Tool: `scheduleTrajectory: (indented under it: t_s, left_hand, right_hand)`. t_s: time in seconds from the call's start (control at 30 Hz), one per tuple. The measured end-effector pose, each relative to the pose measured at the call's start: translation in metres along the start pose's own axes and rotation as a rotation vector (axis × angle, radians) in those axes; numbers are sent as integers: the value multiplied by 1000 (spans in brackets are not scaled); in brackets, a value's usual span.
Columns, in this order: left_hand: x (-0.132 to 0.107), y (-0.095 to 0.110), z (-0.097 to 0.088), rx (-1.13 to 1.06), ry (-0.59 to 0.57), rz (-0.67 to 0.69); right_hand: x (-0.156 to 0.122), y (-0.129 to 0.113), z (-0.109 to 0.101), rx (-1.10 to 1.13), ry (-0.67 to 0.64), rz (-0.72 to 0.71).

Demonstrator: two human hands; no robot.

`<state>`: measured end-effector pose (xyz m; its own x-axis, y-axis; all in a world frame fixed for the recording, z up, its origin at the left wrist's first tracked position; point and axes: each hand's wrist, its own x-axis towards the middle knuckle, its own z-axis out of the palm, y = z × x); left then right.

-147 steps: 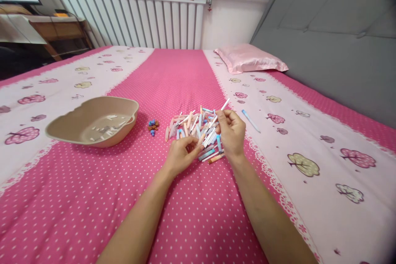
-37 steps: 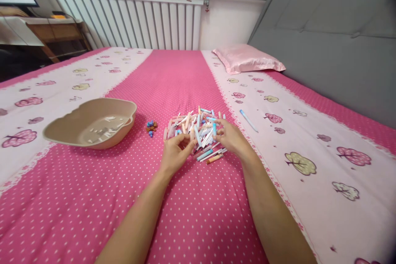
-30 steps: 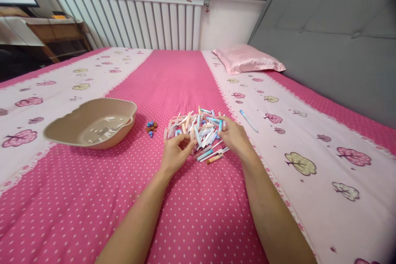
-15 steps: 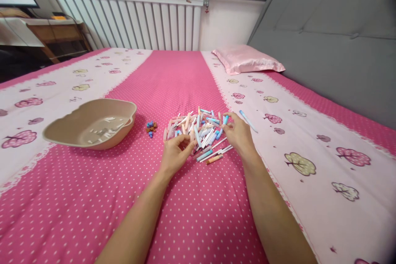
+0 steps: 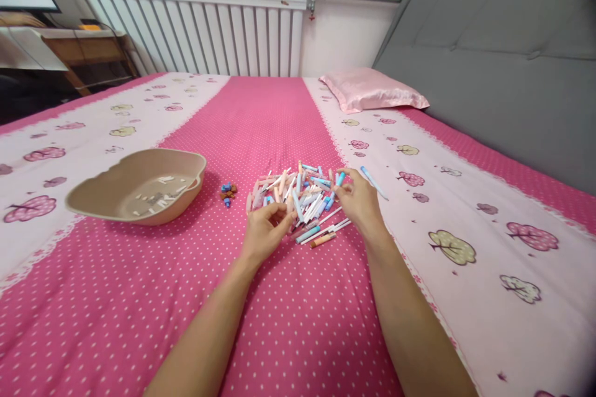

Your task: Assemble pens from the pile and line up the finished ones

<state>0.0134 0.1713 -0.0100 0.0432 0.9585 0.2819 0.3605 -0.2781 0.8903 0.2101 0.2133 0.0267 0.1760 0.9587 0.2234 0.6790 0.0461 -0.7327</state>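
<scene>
A loose pile of pastel pen barrels, caps and thin white sticks (image 5: pixel 307 198) lies on the pink dotted bedspread. My right hand (image 5: pixel 361 201) is at the pile's right side, thumb and forefinger closed around a short blue pen piece (image 5: pixel 341 178). At the near left edge, my left hand (image 5: pixel 265 229) has its thumb and fingertips drawn together against the pile; what they pinch is hidden. A teal pen part (image 5: pixel 307 234) and an orange one with a brown end (image 5: pixel 323 240) lie between my hands.
A beige basin (image 5: pixel 135 186) with small white pieces inside stands at the left. Small blue and brown bits (image 5: pixel 228 193) sit between it and the pile. One light blue pen (image 5: pixel 373 182) lies apart on the right. Farther back are a pink pillow (image 5: pixel 372 90) and grey headboard (image 5: pixel 493 68).
</scene>
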Motion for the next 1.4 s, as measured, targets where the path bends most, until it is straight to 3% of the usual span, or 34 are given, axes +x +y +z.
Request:
scheduleTrajectory:
  t_s: [1.13,1.4]
  left_hand:
    - [0,5,0,-18,5,-13]
    - [0,5,0,-39,7,-14]
  right_hand:
    - [-2,-3,1,-15,-25,50]
    - [-1,2,2,11,81,22]
